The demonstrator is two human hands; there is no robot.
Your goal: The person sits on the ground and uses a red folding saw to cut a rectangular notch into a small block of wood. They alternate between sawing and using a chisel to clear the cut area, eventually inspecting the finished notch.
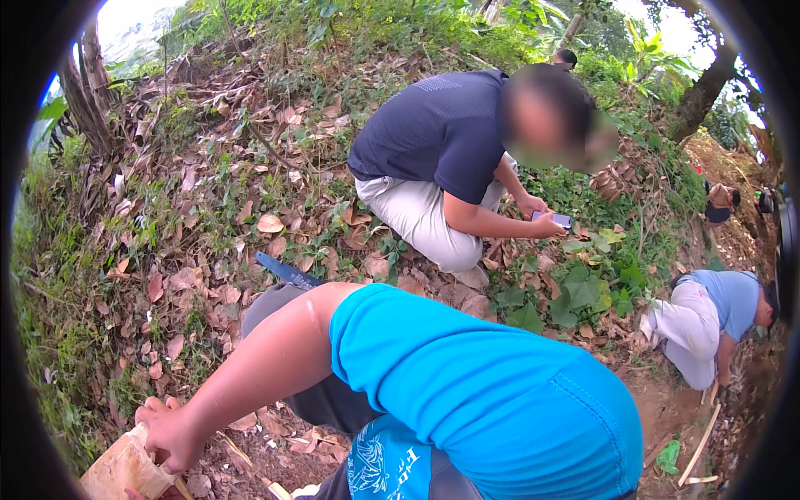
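Note:
My right arm, in a bright blue sleeve, reaches across to the lower left. There my right hand [171, 429] is closed over the upper edge of a pale, roughly rounded piece of wood [125, 468]. The fingers curl over its far side, and the thumb lies on the near side. The lower part of the wood is cut off by the picture's dark rim. Of my left hand, at most a sliver of finger shows under the wood; its grip is hidden. My bent knee [279, 304] in dark trousers is beyond the arm.
A flat blue blade-like thing [287, 271] shows past my knee. Beyond it, a person [442, 142] squats holding a phone [554, 221]. At the right another person [717, 308] bends by wood strips [702, 442]. Dry leaves and weeds cover the slope.

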